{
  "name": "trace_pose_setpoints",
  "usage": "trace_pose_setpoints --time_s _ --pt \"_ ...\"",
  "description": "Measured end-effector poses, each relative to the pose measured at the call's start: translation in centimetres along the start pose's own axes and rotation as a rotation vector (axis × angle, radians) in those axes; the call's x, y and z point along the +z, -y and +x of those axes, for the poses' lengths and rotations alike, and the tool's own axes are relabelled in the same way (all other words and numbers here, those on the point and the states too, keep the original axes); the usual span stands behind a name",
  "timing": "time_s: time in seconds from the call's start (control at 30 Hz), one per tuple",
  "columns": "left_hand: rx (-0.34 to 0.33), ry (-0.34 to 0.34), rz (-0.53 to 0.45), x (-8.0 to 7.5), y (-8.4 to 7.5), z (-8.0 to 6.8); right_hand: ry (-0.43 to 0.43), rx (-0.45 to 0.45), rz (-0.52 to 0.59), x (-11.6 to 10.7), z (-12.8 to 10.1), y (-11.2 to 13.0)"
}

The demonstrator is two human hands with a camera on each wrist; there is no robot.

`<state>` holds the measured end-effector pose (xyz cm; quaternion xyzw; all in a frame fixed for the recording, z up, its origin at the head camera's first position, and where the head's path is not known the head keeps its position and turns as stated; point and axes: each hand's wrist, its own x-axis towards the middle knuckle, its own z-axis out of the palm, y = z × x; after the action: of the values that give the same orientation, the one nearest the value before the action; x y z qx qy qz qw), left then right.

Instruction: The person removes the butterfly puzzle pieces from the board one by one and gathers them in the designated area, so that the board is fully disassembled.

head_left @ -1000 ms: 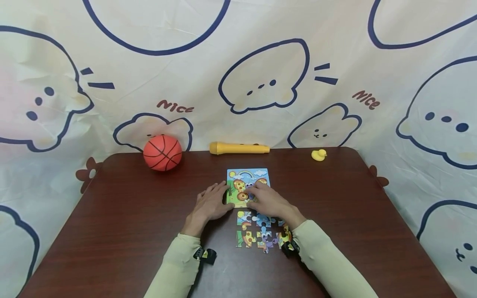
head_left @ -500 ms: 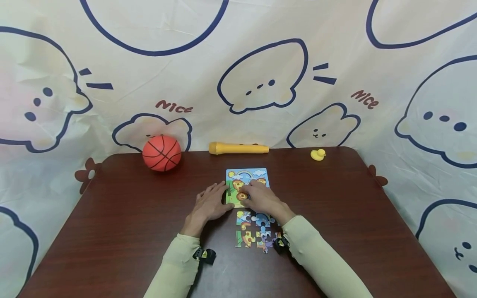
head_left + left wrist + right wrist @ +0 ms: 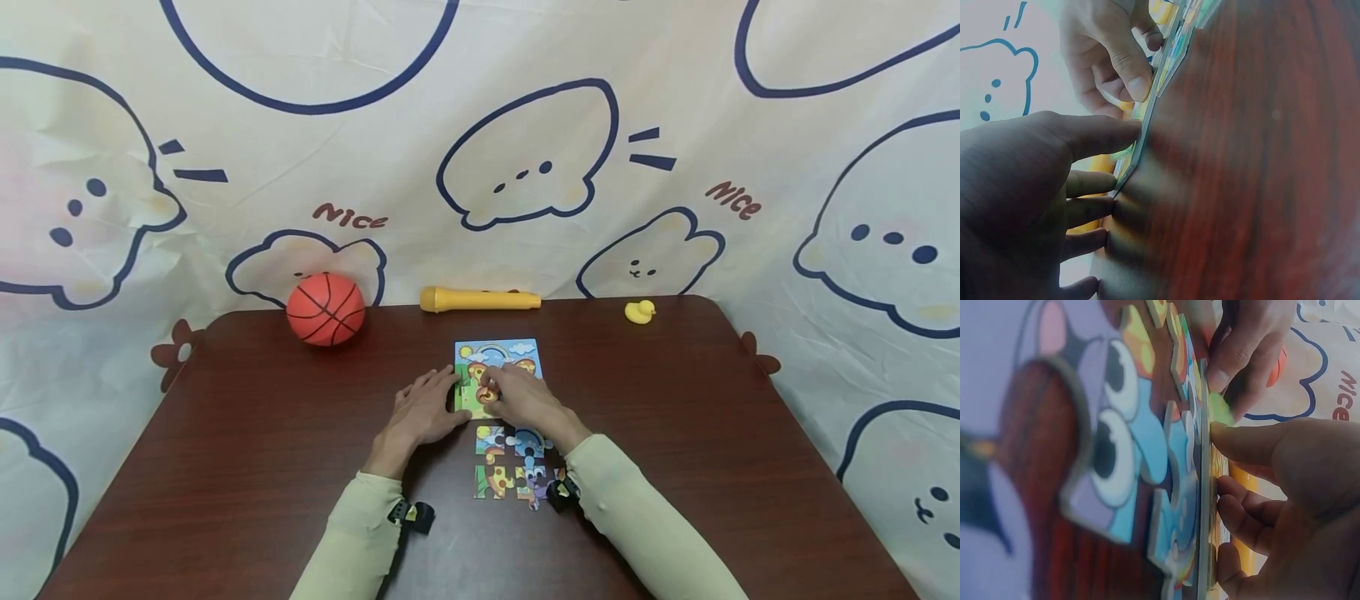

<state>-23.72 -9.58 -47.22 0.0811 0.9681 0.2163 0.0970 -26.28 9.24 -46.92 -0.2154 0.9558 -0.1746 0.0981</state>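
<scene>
Since 1 second ago the right hand (image 3: 525, 402) has slid a little leftward across the puzzle board (image 3: 498, 353), its fingers now over the orange butterfly wing near the board's middle; the left hand (image 3: 424, 412) has stayed where it was. That left hand lies flat on the counter (image 3: 247, 450) with straight fingers, fingertips touching the board's left edge. From the left wrist view, the thumb (image 3: 1094, 134) presses against the board's thin edge. The right hand's fingers are bent down onto the board's picture, pressing there; whether they pinch a piece I cannot tell. The board lies flat at the counter's middle, just beyond a group of loose puzzle pieces (image 3: 513, 467) partly joined together, which sit close to the person between the 2 forearms. Along the far edge of the counter stand an orange basketball (image 3: 326, 308), a yellow flashlight (image 3: 480, 298) lying on its side, and a small yellow duck (image 3: 640, 312), each well apart.
</scene>
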Motion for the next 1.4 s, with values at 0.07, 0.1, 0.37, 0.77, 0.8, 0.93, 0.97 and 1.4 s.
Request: trace_pose_setpoints --time_s 0.07,0.1,0.37,0.77,0.8,0.93,0.97,1.4 --pt "-0.002 0.001 -0.001 0.0 0.0 0.0 -0.011 0.007 0.009 0.0 -0.1 0.0" --pt "-0.003 0.002 -0.002 0.0 0.0 0.0 -0.015 0.009 0.015 0.1 -0.1 0.0" --pt "0.002 0.004 -0.007 0.0 -0.1 0.0 -0.057 0.015 0.073 0.2 -0.4 0.0" --pt "-0.001 0.0 -0.023 0.1 0.0 -0.1 -0.132 0.035 0.307 0.1 -0.6 0.1" --pt "0.002 -0.001 -0.022 0.1 0.0 -0.1 -0.139 0.031 0.328 0.0 -0.7 0.0" --pt "0.01 -0.004 -0.023 0.1 0.0 -0.1 -0.168 0.031 0.396 -0.4 -1.3 -0.3" --pt "0.012 -0.004 -0.023 0.1 0.0 -0.1 -0.177 0.038 0.405 -0.5 -1.5 -0.4" --pt "0.006 -0.005 -0.026 0.2 0.2 0.0 -0.192 0.01 0.453 -0.4 -5.1 -1.4"
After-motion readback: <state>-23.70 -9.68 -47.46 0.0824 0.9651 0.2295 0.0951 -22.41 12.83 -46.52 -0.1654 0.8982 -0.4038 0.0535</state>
